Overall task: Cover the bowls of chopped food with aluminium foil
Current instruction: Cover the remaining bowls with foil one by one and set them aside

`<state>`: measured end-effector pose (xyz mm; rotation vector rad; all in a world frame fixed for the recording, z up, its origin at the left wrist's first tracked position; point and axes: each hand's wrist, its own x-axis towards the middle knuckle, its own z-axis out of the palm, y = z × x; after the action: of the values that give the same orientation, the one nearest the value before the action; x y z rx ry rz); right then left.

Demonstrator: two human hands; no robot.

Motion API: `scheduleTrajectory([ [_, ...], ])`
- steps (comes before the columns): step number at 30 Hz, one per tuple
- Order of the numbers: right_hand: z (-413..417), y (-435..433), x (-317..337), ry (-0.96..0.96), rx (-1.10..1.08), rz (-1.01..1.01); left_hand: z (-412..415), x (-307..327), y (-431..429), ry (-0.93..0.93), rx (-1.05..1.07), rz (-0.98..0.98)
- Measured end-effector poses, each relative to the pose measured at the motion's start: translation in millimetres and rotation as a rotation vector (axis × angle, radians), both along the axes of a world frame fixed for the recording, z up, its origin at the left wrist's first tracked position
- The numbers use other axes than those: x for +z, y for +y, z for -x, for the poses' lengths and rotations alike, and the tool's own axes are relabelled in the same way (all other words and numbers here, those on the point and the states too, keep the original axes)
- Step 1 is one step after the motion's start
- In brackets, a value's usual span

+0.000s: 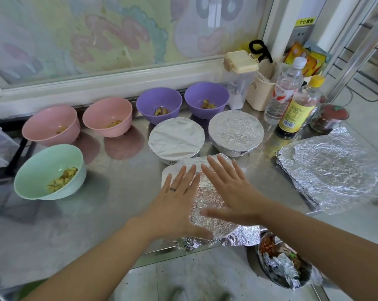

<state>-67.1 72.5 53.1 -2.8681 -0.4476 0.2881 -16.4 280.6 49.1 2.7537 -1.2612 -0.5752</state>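
A sheet of aluminium foil (207, 198) lies over a bowl near the counter's front edge; the bowl is hidden beneath it. My left hand (175, 203) and my right hand (229, 187) rest flat on the foil with straight, spread fingers. Behind it stand two foil-covered bowls (176, 137) (235, 129). Uncovered bowls hold chopped food: a green bowl (50, 170) at the left, two pink bowls (51, 124) (107, 116) and two purple bowls (159, 104) (206, 98) along the back.
A stack of crumpled foil sheets (335, 168) lies at the right. Bottles (285, 90) (298, 109), a beige caddy (259, 92) and a red-lidded jar (331, 116) crowd the back right. Below the counter edge sits a bin (283, 266) with foil scraps.
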Motion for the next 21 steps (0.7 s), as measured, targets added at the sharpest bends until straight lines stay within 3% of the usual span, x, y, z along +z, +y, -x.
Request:
scheduleTrajectory([
  [4,-16.8,5.3,-22.3,-0.081,-0.051,-0.092,-10.2,-12.6,-17.4,-0.099,0.043,0.162],
  [10,-19.0,2.1,-46.4,-0.081,-0.067,-0.051,-7.5,-37.4,-22.9,-0.177,0.083,0.094],
  [17,-21.2,4.2,-46.4,-0.105,-0.101,0.016,-9.6,-40.8,-21.6,-0.166,0.163,0.147],
  [21,-21.0,5.3,-43.8,-0.075,-0.106,0.046,-12.7,-34.6,-25.5,-0.038,0.305,0.249],
])
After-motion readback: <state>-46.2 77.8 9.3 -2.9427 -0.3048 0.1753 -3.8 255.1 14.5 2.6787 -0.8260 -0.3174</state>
